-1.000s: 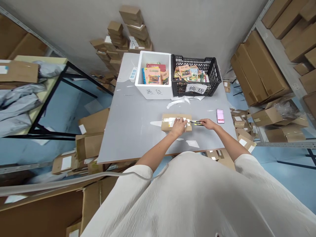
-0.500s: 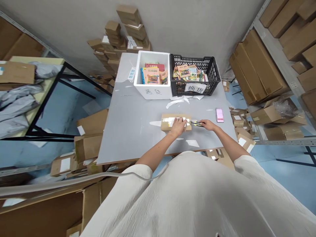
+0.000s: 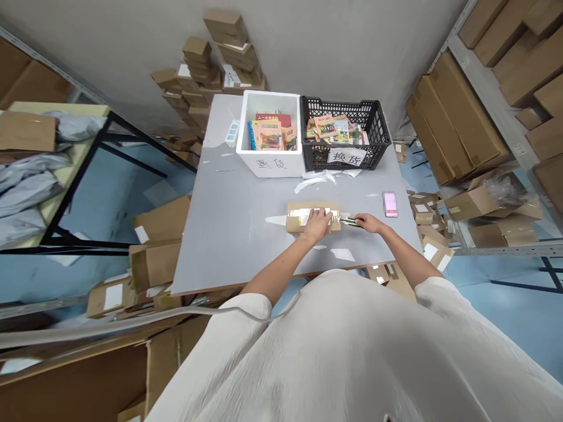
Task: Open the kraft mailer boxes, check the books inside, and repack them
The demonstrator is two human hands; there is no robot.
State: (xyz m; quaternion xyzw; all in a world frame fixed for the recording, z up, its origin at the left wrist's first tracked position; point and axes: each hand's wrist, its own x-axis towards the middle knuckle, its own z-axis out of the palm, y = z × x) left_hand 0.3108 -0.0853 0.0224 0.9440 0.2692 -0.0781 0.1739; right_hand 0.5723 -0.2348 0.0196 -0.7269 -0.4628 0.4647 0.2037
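Observation:
A small taped cardboard box (image 3: 292,221) with a white label lies on the grey table in front of me. My left hand (image 3: 317,225) rests on its top with the fingers spread, pressing on the label area. In my closed right hand (image 3: 368,223) is a black and yellow utility knife (image 3: 349,222). The knife points left, its tip at the box's right end; whether the blade cuts into the tape is too small to tell.
A white foam box (image 3: 272,161) and a black plastic crate (image 3: 382,135), both holding books, stand at the table's back. A phone (image 3: 390,204) lies to the right. Paper scraps (image 3: 342,254) are scattered about. Cartons (image 3: 165,223) crowd the floor and shelves.
The utility knife has shifted slightly left and lies closer against the box's right end. My left hand stays on the box.

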